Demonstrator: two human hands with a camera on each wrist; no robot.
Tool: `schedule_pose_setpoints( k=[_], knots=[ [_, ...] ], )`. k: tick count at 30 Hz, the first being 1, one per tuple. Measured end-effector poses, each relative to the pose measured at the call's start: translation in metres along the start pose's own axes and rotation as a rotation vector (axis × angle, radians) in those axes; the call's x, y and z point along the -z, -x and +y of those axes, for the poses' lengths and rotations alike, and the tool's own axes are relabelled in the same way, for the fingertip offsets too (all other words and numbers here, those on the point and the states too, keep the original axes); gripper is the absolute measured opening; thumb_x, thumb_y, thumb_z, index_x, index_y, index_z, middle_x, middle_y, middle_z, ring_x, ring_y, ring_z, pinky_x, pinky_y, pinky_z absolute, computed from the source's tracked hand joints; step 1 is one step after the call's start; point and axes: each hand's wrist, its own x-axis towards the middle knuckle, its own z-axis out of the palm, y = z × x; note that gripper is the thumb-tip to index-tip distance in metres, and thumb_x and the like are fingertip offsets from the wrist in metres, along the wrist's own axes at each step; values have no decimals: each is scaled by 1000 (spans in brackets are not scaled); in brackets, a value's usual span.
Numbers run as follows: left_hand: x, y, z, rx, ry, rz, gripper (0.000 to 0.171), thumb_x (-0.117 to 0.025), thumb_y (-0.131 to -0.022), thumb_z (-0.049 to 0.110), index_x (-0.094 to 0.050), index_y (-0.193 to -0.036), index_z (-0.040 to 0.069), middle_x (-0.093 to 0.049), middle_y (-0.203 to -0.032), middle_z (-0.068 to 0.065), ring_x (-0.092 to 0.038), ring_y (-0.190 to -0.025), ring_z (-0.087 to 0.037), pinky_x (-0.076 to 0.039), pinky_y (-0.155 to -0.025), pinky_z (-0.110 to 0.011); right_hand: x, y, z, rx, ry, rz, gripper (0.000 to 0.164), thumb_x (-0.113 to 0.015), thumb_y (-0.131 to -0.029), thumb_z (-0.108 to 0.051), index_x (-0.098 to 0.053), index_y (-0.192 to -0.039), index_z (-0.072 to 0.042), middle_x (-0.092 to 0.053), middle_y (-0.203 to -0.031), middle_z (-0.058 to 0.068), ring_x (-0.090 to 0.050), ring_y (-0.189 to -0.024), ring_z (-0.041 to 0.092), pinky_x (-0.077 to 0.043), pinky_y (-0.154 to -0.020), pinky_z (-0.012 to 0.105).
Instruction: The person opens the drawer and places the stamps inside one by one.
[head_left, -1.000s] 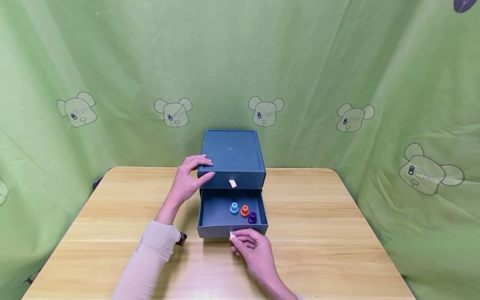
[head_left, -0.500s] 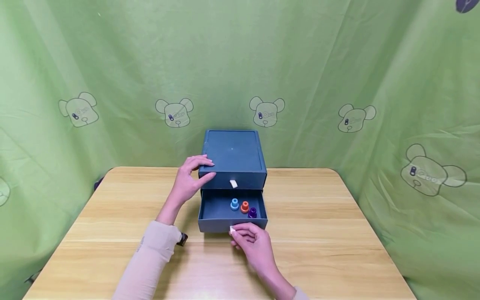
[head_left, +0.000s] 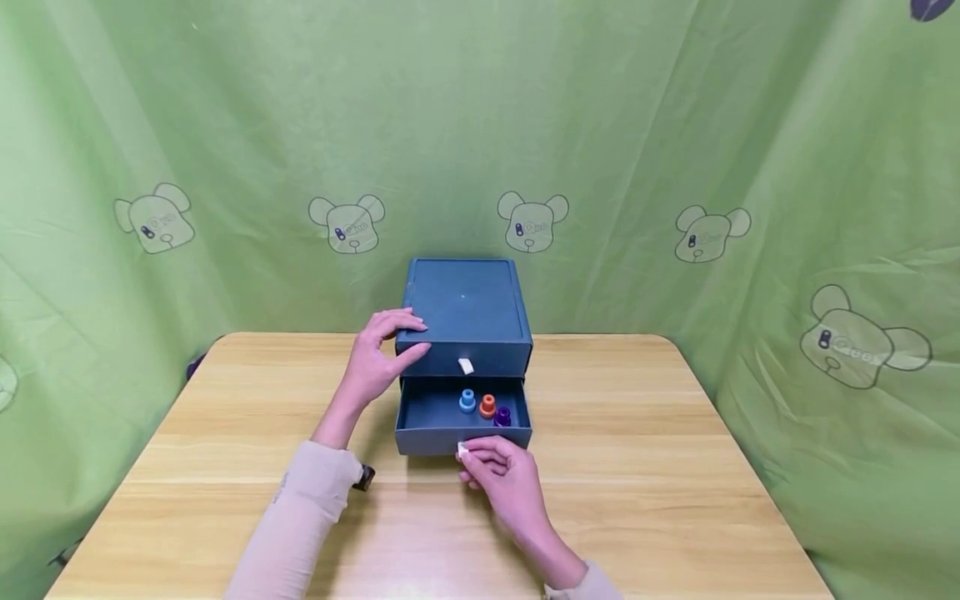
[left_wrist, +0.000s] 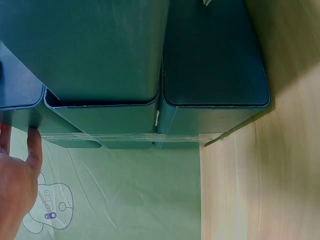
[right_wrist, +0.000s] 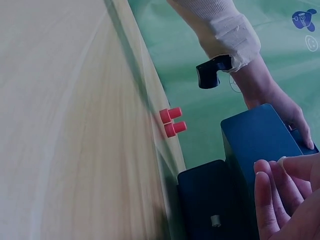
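Observation:
A dark blue drawer cabinet [head_left: 463, 300] stands on the table. My left hand [head_left: 378, 354] rests on its top left corner, fingers on top and thumb against the front. Between the thumb and fingers of my right hand [head_left: 510, 483] is the white handle [head_left: 462, 450] of a partly pulled-out drawer [head_left: 427, 442]. Inside that drawer are a light blue stepped peg [head_left: 468, 401], an orange one [head_left: 487, 406] and a purple one [head_left: 503, 417]. In the left wrist view, the pulled-out drawer [left_wrist: 95, 45] juts out between two closed tiers.
Above the pulled-out drawer is a closed one with its own white handle [head_left: 467, 366]. A lower drawer front [right_wrist: 205, 195] shows in the right wrist view. Two red stepped pegs [right_wrist: 172, 122] also appear there, on the wooden table [head_left: 637, 467]. Green curtains [head_left: 465, 125] surround the table.
My right hand has moved away from me, and the drawer has slid further into the cabinet with its pegs. My left hand has stayed at the cabinet's corner.

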Motion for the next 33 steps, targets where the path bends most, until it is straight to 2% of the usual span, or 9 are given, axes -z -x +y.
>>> schedule_pose_setpoints(
  k=[5, 9, 13, 19, 23, 33],
  knots=[
    [-1, 0, 5, 19, -8, 11, 25, -84, -87, 12, -76, -111, 13, -70, -128, -7, -51, -139, -23, -41, -112, -51, -1, -3, -1, 8, -37, 3, 20, -74, -94, -7, -74, -113, 0, -76, -107, 26, -77, -85, 36, -63, -77, 37],
    [-1, 1, 22, 22, -8, 14, 24, -81, -87, 7, -75, -110, 6, -70, -128, -13, -51, -138, -28, -41, -112, -53, -3, -6, -1, 16, -51, 4, 20, -75, -94, -5, -74, -112, 2, -75, -108, 29, -76, -86, 39, -63, -78, 41],
    [0, 2, 36, 15, -9, 15, 23, -80, -88, 6, -75, -110, 5, -70, -127, -14, -52, -138, -29, -41, -112, -52, -3, -9, 0, 25, -41, 14, 19, -74, -94, -4, -74, -112, 1, -75, -106, 27, -76, -86, 40, -63, -78, 44],
    [0, 3, 39, 9, 8, 23, 23, -81, -87, 6, -75, -109, 4, -70, -125, -15, -52, -137, -28, -40, -114, -52, -3, -13, 2, 34, -43, 16, 18, -74, -94, -3, -74, -112, 1, -76, -105, 26, -76, -87, 42, -62, -78, 47],
    [0, 4, 38, 13, 12, 25, 23, -82, -87, 6, -75, -108, 4, -70, -126, -15, -51, -137, -28, -40, -114, -53, -3, -16, 3, 33, -54, 18, 18, -74, -94, -4, -74, -111, 1, -75, -107, 29, -75, -87, 43, -63, -77, 44],
    [-1, 4, 36, -2, 18, 30, 23, -81, -87, 5, -75, -109, 3, -70, -125, -16, -51, -136, -30, -40, -112, -52, -4, -25, 3, 42, -39, 24, 19, -74, -95, -8, -74, -113, -1, -75, -108, 27, -76, -87, 42, -63, -77, 39]
  ],
)
